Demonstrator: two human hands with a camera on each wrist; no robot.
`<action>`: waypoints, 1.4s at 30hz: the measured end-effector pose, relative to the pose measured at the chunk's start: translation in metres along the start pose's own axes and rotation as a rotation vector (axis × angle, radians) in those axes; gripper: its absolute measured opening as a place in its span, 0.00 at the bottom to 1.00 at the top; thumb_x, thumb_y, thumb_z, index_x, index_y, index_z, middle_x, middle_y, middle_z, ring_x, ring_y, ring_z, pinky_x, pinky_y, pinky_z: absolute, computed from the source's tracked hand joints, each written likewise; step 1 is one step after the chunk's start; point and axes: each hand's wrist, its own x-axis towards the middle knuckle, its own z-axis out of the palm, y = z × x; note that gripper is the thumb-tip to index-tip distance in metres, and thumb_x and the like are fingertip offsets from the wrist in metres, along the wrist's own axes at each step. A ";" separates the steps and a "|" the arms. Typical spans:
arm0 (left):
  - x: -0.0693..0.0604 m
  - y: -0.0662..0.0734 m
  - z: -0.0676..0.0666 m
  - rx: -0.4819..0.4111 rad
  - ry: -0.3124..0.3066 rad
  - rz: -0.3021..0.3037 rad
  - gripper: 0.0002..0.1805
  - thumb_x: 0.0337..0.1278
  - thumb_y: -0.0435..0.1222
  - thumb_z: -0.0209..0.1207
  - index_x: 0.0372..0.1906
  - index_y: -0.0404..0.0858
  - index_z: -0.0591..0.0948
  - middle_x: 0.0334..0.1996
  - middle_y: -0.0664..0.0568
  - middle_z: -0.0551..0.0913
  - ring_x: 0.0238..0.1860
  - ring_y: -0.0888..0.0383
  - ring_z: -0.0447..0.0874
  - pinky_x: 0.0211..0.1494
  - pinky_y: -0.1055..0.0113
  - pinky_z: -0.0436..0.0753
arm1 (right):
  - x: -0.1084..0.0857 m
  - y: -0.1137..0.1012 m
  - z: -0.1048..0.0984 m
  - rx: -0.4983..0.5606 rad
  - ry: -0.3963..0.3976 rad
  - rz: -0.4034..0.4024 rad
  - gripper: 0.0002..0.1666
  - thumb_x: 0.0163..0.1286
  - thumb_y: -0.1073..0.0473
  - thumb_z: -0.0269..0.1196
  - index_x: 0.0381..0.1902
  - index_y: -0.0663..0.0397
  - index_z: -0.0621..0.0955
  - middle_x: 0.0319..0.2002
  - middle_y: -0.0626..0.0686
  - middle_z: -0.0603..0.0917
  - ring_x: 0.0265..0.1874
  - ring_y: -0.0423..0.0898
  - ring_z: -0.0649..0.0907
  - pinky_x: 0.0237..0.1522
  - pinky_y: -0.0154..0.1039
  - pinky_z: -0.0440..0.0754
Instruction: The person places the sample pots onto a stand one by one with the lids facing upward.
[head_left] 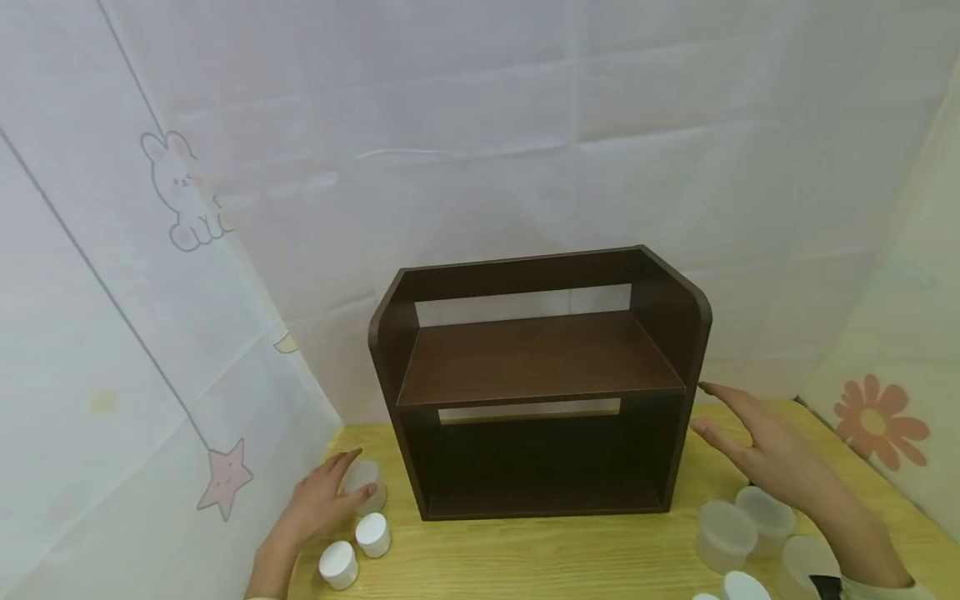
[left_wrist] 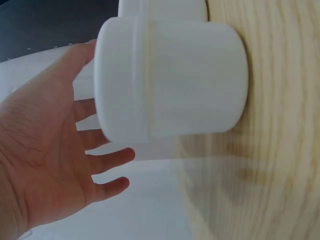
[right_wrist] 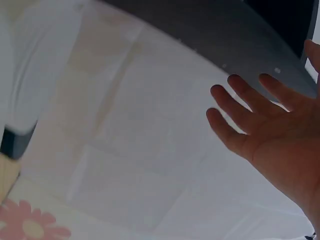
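A dark brown two-tier wooden shelf stands upright, both tiers bare. My left hand is at its left, fingers extended around a translucent lidded tub; contact cannot be made out. Two small white lidded jars stand just in front of that hand. In the left wrist view, one white jar hides part of the spread fingers. My right hand is raised beside the shelf's right panel, fingers stretched toward it, holding nothing. The right wrist view shows its fingers spread and relaxed.
Several translucent tubs and white-lidded jars stand on the light wooden table below my right forearm. A pale printed cloth hangs behind the shelf and along both sides.
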 end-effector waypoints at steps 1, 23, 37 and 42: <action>0.001 -0.001 0.001 -0.010 -0.014 -0.003 0.46 0.64 0.64 0.58 0.77 0.40 0.66 0.70 0.31 0.67 0.67 0.28 0.66 0.59 0.25 0.63 | 0.000 -0.004 0.003 0.024 -0.002 -0.001 0.42 0.77 0.45 0.60 0.80 0.55 0.59 0.70 0.69 0.67 0.65 0.74 0.67 0.50 0.74 0.68; 0.006 0.002 0.009 -0.165 0.003 -0.043 0.44 0.56 0.48 0.72 0.73 0.32 0.69 0.64 0.28 0.72 0.61 0.32 0.74 0.56 0.39 0.77 | 0.007 -0.006 0.033 0.089 0.145 -0.166 0.41 0.73 0.64 0.65 0.79 0.56 0.61 0.66 0.64 0.74 0.49 0.60 0.85 0.45 0.44 0.85; -0.002 0.011 -0.016 -0.089 0.220 0.032 0.43 0.55 0.50 0.73 0.68 0.28 0.73 0.54 0.35 0.80 0.52 0.37 0.80 0.52 0.41 0.79 | 0.009 0.001 0.039 0.131 0.179 -0.152 0.38 0.73 0.63 0.65 0.76 0.60 0.65 0.63 0.62 0.77 0.49 0.37 0.82 0.46 0.27 0.80; -0.014 0.033 -0.040 -0.077 0.236 0.056 0.43 0.57 0.52 0.71 0.70 0.29 0.72 0.56 0.35 0.79 0.54 0.36 0.79 0.53 0.40 0.78 | 0.008 0.000 0.037 0.123 0.185 -0.147 0.38 0.73 0.63 0.65 0.76 0.59 0.65 0.62 0.61 0.78 0.48 0.36 0.83 0.44 0.28 0.80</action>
